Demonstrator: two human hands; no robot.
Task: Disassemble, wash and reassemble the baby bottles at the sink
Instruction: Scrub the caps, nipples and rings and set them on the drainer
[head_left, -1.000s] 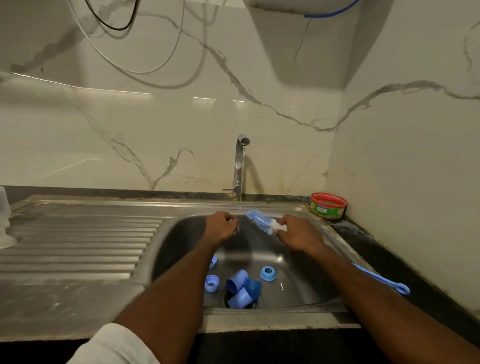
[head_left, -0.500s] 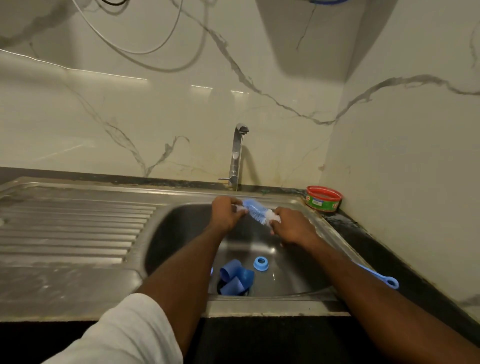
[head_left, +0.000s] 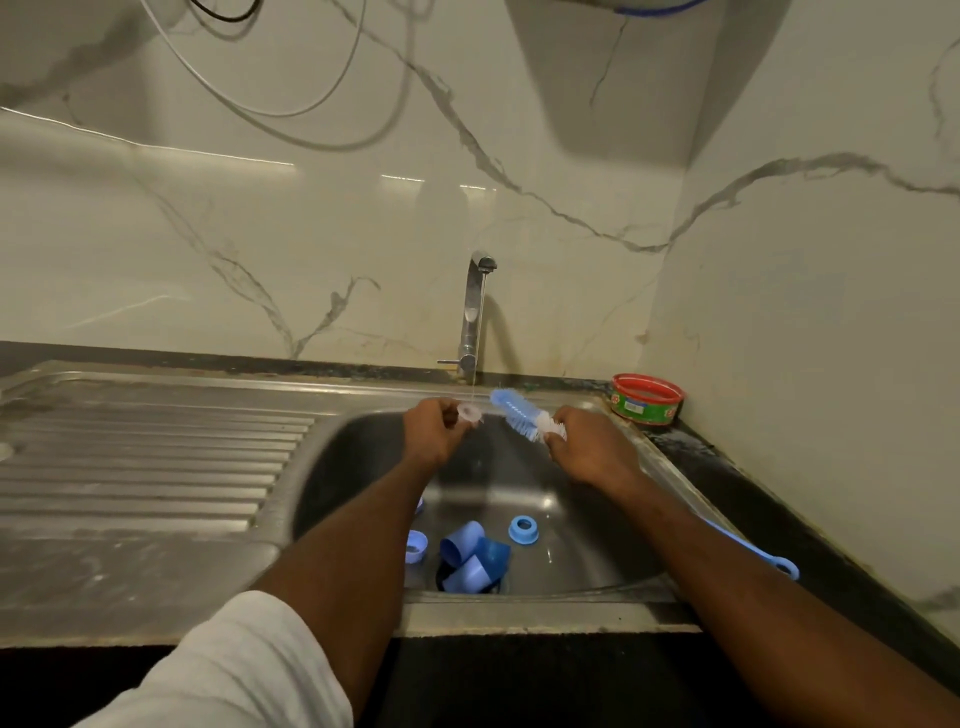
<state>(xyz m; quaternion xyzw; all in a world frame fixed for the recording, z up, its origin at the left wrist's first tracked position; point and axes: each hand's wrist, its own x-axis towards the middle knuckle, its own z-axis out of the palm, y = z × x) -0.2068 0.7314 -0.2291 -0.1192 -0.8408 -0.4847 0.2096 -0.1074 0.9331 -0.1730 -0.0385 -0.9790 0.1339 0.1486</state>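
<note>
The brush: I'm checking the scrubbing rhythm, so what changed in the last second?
Half a second ago the brush tip met the clear teat in the left hand; now the right hand has drawn it back, leaving a gap. Both grips and the blue parts in the sink are unchanged.

Two hands (head_left: 434, 434) (head_left: 587, 449), one brush (head_left: 522, 413), three caps (head_left: 462, 543), two rings (head_left: 523, 530).

We cannot tell what small clear part (head_left: 470, 414) the left hand (head_left: 434, 432) pinches; our forearm hides one blue ring (head_left: 420, 504), and the brush handle (head_left: 748, 545) runs behind our right arm
</note>
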